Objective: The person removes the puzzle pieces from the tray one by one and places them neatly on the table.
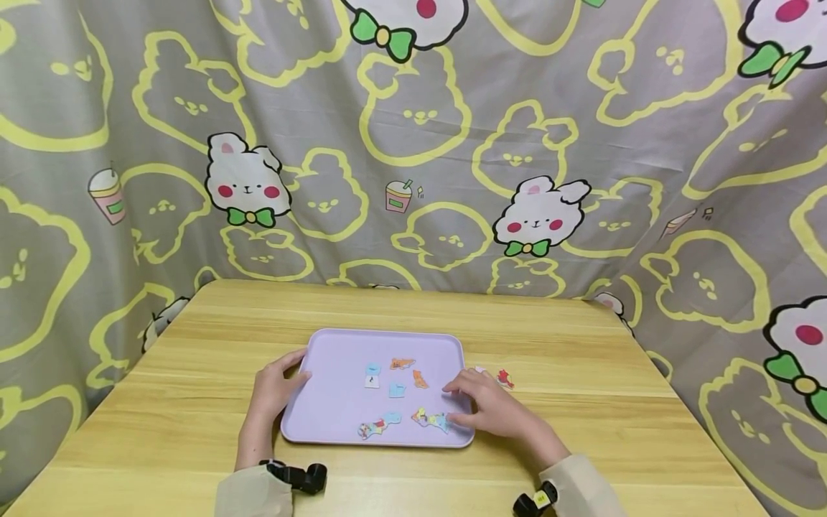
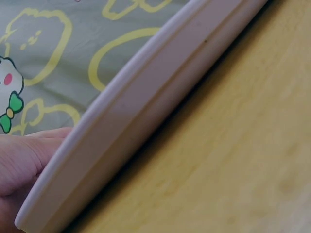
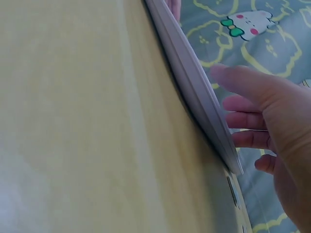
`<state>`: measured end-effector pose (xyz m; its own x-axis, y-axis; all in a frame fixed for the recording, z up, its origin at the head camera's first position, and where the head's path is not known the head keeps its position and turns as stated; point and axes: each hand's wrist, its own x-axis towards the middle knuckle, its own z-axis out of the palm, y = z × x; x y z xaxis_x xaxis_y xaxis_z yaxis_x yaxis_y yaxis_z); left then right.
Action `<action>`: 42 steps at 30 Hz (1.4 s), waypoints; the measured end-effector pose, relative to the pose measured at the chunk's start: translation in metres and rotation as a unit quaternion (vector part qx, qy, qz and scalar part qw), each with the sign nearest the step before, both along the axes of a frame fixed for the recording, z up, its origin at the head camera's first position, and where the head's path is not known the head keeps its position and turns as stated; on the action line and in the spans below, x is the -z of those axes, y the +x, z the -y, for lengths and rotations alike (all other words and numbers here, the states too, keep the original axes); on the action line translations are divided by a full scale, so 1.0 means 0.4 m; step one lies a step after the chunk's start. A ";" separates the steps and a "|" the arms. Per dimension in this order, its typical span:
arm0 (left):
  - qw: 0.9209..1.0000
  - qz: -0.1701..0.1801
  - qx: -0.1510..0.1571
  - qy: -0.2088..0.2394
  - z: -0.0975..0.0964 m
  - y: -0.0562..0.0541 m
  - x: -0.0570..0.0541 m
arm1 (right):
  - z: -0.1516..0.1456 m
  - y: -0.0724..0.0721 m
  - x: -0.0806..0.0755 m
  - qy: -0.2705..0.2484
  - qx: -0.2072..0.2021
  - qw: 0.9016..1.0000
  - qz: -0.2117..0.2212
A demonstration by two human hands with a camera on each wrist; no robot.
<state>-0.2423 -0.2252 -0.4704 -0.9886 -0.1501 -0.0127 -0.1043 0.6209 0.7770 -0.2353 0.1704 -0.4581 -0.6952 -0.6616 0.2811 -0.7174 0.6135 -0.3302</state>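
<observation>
A lilac tray (image 1: 342, 424) lies on the wooden table, with several small coloured cut-out pieces scattered on it. My left hand (image 1: 270, 388) grips the tray's left rim, its thumb over the edge. In the left wrist view the tray's side wall (image 2: 131, 111) covers part of that hand (image 2: 19, 162). My right hand (image 1: 491, 406) is over the right rim with its fingers loosely bent, close to a yellow-and-blue piece (image 1: 431, 419). From the right wrist view, thumb and fingers of this hand (image 3: 286, 121) are apart, with nothing seen between them.
On the tray are orange pieces (image 1: 402, 364), a blue-and-white piece (image 1: 372, 375), a light blue piece (image 1: 397, 390) and a multicoloured piece (image 1: 375, 428). A red piece (image 1: 506, 378) lies on the table (image 1: 581, 373) right of the tray. A patterned curtain (image 1: 439, 237) hangs behind.
</observation>
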 end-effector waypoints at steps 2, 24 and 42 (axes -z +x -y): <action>1.000 0.002 -0.001 0.001 0.000 0.001 0.001 | 0.006 0.003 -0.002 0.013 -0.002 1.000 0.006; 1.000 0.000 0.004 -0.004 0.002 0.000 -0.006 | 0.030 0.008 -0.012 0.054 -0.058 0.996 -0.033; 1.000 0.000 0.004 0.002 -0.001 0.002 -0.002 | 0.029 0.003 0.029 -0.141 -0.060 0.988 -0.036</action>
